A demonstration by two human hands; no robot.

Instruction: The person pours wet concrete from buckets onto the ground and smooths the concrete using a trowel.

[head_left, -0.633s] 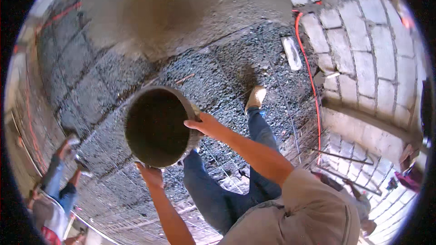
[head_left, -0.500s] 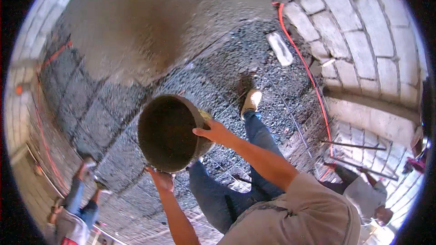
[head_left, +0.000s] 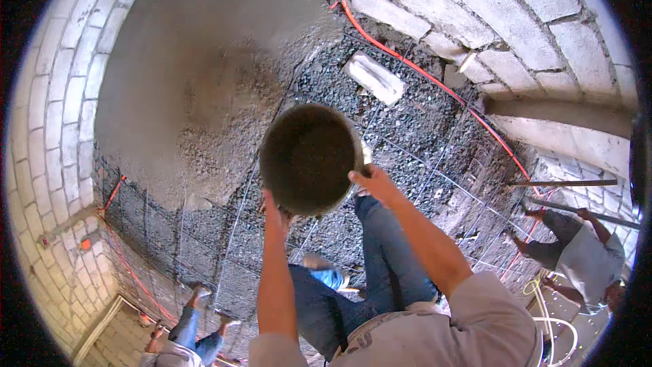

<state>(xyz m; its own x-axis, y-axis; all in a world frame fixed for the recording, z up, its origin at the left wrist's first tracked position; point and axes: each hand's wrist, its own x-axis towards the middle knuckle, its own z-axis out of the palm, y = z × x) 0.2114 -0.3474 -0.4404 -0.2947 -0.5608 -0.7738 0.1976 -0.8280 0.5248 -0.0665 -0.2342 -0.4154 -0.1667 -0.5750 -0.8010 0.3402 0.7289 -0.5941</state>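
Note:
A round, dark grey bucket (head_left: 352, 144) is held out in front of my legs, tipped so that its open mouth faces up toward me. My left hand (head_left: 273, 209) grips its near left side, low on the wall. On the near right, my right hand (head_left: 373, 185) is closed at the rim, thumb on the edge. The inside is dark, and I cannot tell whether any mix is in it. Beyond the bucket spreads wet grey concrete (head_left: 183, 75), smooth at the back and rough toward its near edge.
Steel bars cross the gravel (head_left: 326, 78) underfoot. A pale block (head_left: 375, 78) lies near an orange conduit (head_left: 435, 80) along the right block wall (head_left: 502, 17). One person (head_left: 180, 350) is at lower left, another (head_left: 584, 258) at right near two dark bars (head_left: 577, 183).
My view has turned, and the bucket has shifted right and slightly up in the picture. My left hand shows more at the bucket's side. Both hands keep hold of it.

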